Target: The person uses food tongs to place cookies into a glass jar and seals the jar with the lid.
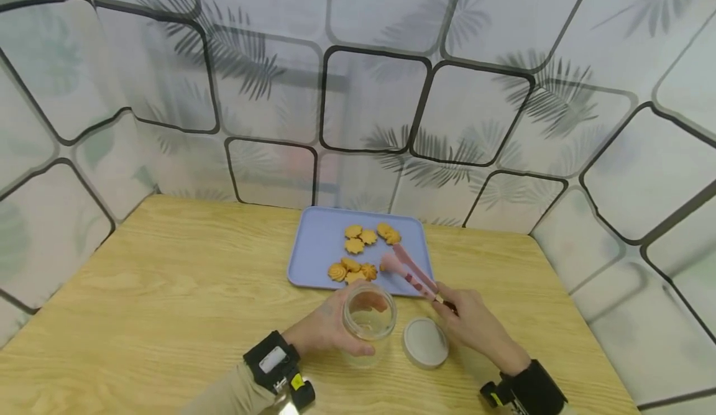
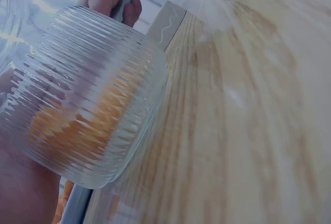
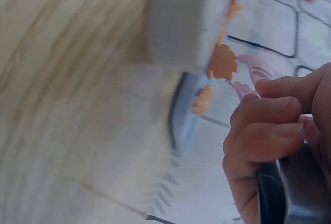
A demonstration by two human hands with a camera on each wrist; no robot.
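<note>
My left hand (image 1: 330,322) grips a clear glass jar (image 1: 369,325), its open mouth facing up toward the head camera. In the left wrist view, orange shapes show through the ribbed jar (image 2: 88,94); whether they lie inside or behind it I cannot tell. My right hand (image 1: 475,322) holds pink tongs (image 1: 411,272), their tips over the right part of a blue tray (image 1: 313,241). Right by the tips is a bit of a cookie (image 1: 383,267); whether the tongs pinch it I cannot tell. Several cookies (image 1: 354,245) lie on the tray in clusters.
A round whitish lid (image 1: 426,342) lies on the wooden table (image 1: 196,291), between the jar and my right hand. Behind the tray hangs a patterned curtain (image 1: 369,104), reaching down to the table's back edge and round both sides.
</note>
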